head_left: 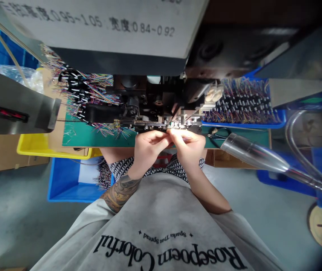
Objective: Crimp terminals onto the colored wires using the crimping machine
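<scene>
My left hand (151, 147) and my right hand (187, 146) meet at the front of a bench-top crimping machine (158, 102). Both are closed in a pinch, fingertips touching or nearly so, just before the small metal tooling (182, 119). Thin wires show faintly in the right palm; what lies between the left fingertips is too small to make out. A strip of metal terminals (146, 122) runs into the tooling from the left. Bundles of multicoloured wires with black sleeves (77, 88) are heaped left of the machine, some ends reaching the green mat (87, 140).
On the right a blue tray (279, 122) holds rows of similar wire bundles. Black-handled cutters (217, 136) lie on the mat near a clear-shaded lamp (251, 150). A yellow bin (33, 146) and a blue bin (73, 197) stand at lower left. The machine's housing (115, 62) overhangs the hands.
</scene>
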Demonstrator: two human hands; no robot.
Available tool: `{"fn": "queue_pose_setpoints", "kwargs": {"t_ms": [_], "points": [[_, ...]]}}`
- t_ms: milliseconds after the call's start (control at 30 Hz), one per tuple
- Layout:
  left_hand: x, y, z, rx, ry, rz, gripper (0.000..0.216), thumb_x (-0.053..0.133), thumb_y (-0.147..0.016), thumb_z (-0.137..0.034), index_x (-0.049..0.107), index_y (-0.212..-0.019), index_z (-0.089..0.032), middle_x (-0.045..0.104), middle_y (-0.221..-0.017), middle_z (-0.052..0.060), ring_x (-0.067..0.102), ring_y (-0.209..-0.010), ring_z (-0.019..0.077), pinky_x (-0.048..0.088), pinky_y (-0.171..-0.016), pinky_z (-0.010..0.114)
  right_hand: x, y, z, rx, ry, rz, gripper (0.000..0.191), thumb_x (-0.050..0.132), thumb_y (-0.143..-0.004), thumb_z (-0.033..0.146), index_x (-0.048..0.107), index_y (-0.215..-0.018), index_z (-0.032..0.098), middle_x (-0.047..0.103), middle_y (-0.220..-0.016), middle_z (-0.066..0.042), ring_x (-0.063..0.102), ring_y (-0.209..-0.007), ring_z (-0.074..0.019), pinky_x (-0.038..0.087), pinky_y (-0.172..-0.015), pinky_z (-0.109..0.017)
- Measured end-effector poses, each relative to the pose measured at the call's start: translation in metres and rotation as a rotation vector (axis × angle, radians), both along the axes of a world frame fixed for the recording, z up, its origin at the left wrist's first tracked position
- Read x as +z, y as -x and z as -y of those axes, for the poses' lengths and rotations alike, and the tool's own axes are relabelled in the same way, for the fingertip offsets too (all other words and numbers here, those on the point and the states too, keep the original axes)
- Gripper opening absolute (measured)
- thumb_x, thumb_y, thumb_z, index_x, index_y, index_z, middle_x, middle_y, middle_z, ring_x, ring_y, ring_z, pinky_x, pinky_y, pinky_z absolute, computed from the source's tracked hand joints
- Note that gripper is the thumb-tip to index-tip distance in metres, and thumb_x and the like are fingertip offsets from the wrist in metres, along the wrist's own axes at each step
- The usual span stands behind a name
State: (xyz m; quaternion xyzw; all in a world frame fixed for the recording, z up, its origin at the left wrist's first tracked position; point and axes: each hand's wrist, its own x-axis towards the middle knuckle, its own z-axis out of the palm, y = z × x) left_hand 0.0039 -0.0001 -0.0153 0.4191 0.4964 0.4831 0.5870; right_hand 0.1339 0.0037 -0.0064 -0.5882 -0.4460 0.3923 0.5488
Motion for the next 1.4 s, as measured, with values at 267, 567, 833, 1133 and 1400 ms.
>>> {"fn": "queue_pose_setpoints", "kwargs": {"t_ms": [267, 567, 833, 1133, 1400], "points": [[0.0, -0.001, 0.0, 0.011, -0.014, 0.015, 0.013, 0.086, -0.079, -0.026, 0.079, -0.087, -0.019, 0.082, -0.087, 0.003, 0.08, -0.08, 0.019, 0.068, -0.075, 0.032, 0.003, -0.002, -0.004, -0.042, 0.036, -0.006, 0.025, 0.076, -0.087, 0.039, 0.08, -0.071, 0.02, 0.067, -0.059, 0.001, 0.059, -0.056, -0.0122, 0.051, -0.054, -0.028], [0.0, -0.002, 0.0, 0.01, -0.035, 0.013, 0.012, 0.086, -0.079, -0.023, 0.081, -0.088, -0.019, 0.083, -0.089, 0.003, 0.08, -0.081, 0.0187, 0.068, -0.076, 0.031, 0.001, -0.001, -0.005, -0.022, 0.011, 0.02, 0.027, 0.074, -0.089, 0.038, 0.077, -0.068, 0.02, 0.062, -0.057, 0.002, 0.058, -0.057, -0.0127, 0.051, -0.057, -0.029], [0.009, 0.008, 0.005, -0.02, 0.008, -0.003, 0.021, 0.086, -0.081, -0.035, 0.082, -0.095, -0.02, 0.084, -0.094, 0.006, 0.082, -0.085, 0.0227, 0.071, -0.08, 0.038, -0.021, -0.019, 0.019, 0.181, -0.199, 0.177, 0.025, 0.077, -0.089, 0.036, 0.078, -0.111, 0.023, 0.06, -0.069, 0.003, 0.046, -0.058, -0.0104, 0.041, -0.056, -0.028], [0.015, 0.022, 0.012, -0.068, 0.123, 0.1, 0.021, 0.087, -0.082, -0.038, 0.079, -0.089, -0.02, 0.081, -0.087, 0.007, 0.08, -0.074, 0.0214, 0.067, -0.054, 0.027, -0.048, -0.023, 0.055, 0.574, 0.119, -0.119, 0.021, 0.075, -0.092, 0.039, 0.074, -0.081, 0.02, 0.067, -0.069, 0.002, 0.052, -0.059, -0.0097, 0.043, -0.057, -0.026], [0.021, 0.029, 0.01, -0.024, 0.072, 0.049, 0.017, 0.084, -0.085, -0.039, 0.08, -0.087, -0.022, 0.081, -0.086, 0.008, 0.082, -0.077, 0.025, 0.06, -0.043, 0.023, -0.053, -0.035, 0.064, 0.71, 0.268, -0.268, 0.023, 0.08, -0.089, 0.038, 0.075, -0.077, 0.02, 0.074, -0.067, 0.0, 0.058, -0.055, -0.0099, 0.045, -0.055, -0.024]]}}
